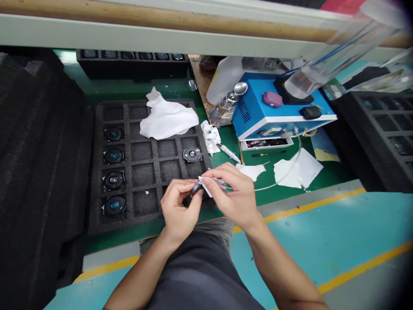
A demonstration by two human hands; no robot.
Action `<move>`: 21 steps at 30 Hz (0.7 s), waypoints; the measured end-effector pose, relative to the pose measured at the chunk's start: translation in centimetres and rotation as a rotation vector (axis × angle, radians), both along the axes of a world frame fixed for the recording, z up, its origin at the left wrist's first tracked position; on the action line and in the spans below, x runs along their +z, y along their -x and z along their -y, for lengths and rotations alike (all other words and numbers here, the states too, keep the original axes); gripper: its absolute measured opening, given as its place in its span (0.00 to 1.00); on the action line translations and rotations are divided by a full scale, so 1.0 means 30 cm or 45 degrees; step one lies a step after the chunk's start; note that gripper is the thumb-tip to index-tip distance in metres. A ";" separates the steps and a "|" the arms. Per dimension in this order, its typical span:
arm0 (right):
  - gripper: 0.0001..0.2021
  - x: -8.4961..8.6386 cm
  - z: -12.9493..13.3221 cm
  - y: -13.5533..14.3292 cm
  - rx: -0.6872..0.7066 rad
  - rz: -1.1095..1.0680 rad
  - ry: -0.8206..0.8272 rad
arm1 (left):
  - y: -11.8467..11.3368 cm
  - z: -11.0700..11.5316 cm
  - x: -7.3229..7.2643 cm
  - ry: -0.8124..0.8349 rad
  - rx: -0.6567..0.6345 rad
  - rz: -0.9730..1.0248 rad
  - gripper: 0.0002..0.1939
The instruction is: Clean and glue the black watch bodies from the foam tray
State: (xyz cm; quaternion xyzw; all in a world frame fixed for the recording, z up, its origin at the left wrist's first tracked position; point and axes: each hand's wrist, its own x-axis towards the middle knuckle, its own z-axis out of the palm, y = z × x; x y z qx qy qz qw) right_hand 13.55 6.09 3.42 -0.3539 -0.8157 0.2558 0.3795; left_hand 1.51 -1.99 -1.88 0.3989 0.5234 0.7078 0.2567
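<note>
The small dark watch-like piece point(195, 188) is in the lower middle of the frame, raised over the edge of the foam tray point(127, 189). My left grip point(180, 209) is closed on it, thumb below and fingers above. My right grip point(237, 196) pinches a white wipe point(206, 190) against its right side. A thin clear tube point(269, 188) curves from by my right hand up to the blue box point(254, 92) at upper right.

Left of centre, four round watches point(113, 180) sit in the tray's left column, and another watch point(192, 154) lies in a cell just above my hands. A white cloth point(169, 118) drapes over the tray's upper cells. Right of the tray, a syringe point(229, 153) and crumpled tissue point(211, 137) lie on the green bench point(106, 242). Black foam point(38, 172) is stacked along the frame's left edge.
</note>
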 end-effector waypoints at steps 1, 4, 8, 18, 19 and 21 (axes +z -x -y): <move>0.06 -0.013 -0.002 0.001 -0.060 0.054 -0.094 | 0.000 0.000 0.001 0.009 0.007 -0.003 0.09; 0.07 -0.032 -0.023 -0.020 -0.202 0.186 -0.224 | 0.002 -0.002 0.003 0.002 0.015 0.010 0.10; 0.06 -0.006 -0.027 -0.049 -0.182 0.075 -0.074 | 0.005 -0.006 0.007 -0.017 0.009 0.042 0.10; 0.05 0.027 0.023 -0.019 -0.045 0.002 -0.071 | 0.003 -0.007 0.011 0.007 0.002 0.033 0.09; 0.05 0.024 0.023 -0.019 -0.039 0.001 -0.069 | 0.003 -0.007 0.014 0.014 0.003 0.027 0.09; 0.05 0.017 0.027 -0.021 -0.027 -0.010 -0.068 | 0.001 -0.008 0.020 0.020 0.006 0.009 0.09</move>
